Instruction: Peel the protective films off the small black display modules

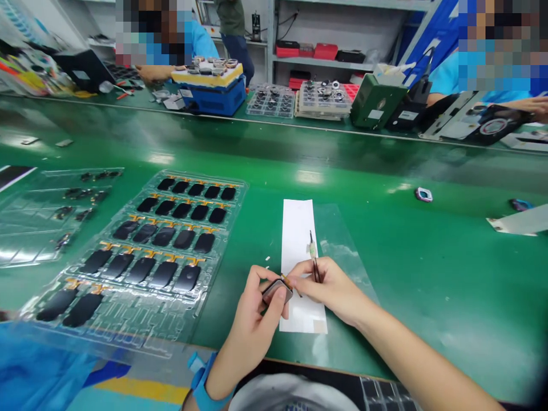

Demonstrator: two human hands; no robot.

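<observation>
My left hand (pixel 252 322) pinches a small dark screen panel (pixel 277 289) between thumb and fingers, just above the near edge of the green table. My right hand (pixel 329 288) is closed on thin black tweezers (pixel 314 257), whose shaft sticks up past my fingers; the fingertips touch the orange flex tail at the panel's right end. Both hands hover over a white paper strip (pixel 298 240) lying on a clear plastic sheet (pixel 342 251).
A clear blister tray (pixel 141 319) holding several rows of dark panels lies at left, with another tray (pixel 25 240) further left. Across the green conveyor belt (pixel 274 142), two other people sit by parts trays (pixel 323 97), a blue box (pixel 214 94) and a green device (pixel 374 103).
</observation>
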